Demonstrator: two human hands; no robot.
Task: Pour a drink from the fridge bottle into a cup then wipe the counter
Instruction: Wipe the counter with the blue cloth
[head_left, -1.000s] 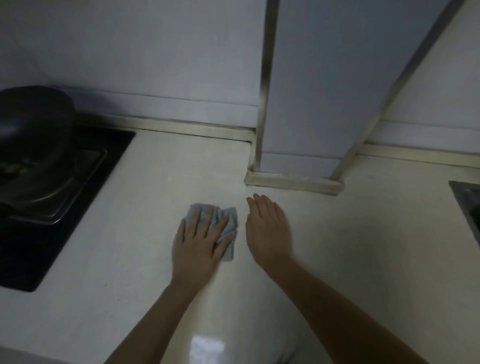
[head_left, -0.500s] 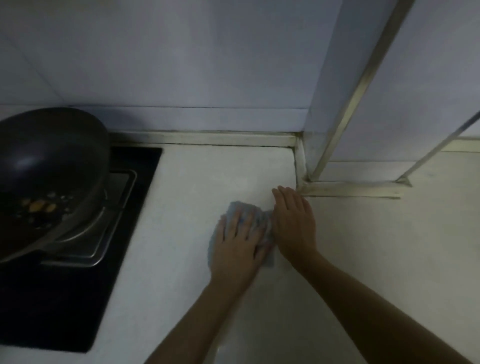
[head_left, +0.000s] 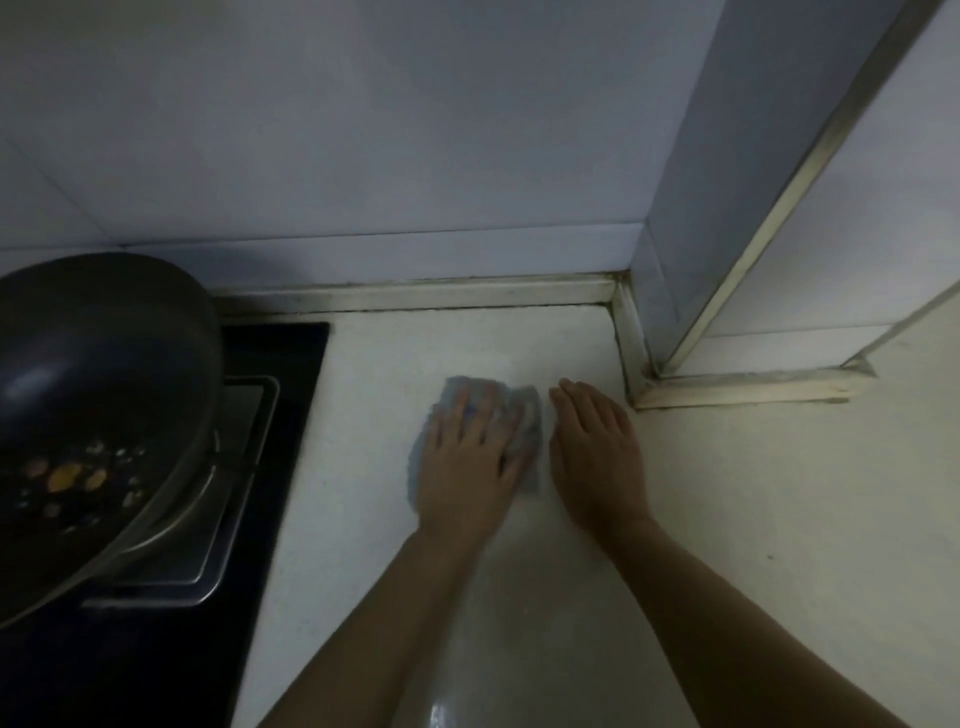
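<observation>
Pale counter, mid frame: blue cloth, crumpled, no clear long axis. Left hand presses it w/ flat fingers; right hand flat, empty, just beside. Pan at left.

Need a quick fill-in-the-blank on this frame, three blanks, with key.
1. The left hand presses flat on a blue-grey ____.
2. The right hand lies open on the bare ____ right of it.
3. The wok sits on the stove, to the ____ of both hands.
Missing: cloth; counter; left.
</observation>
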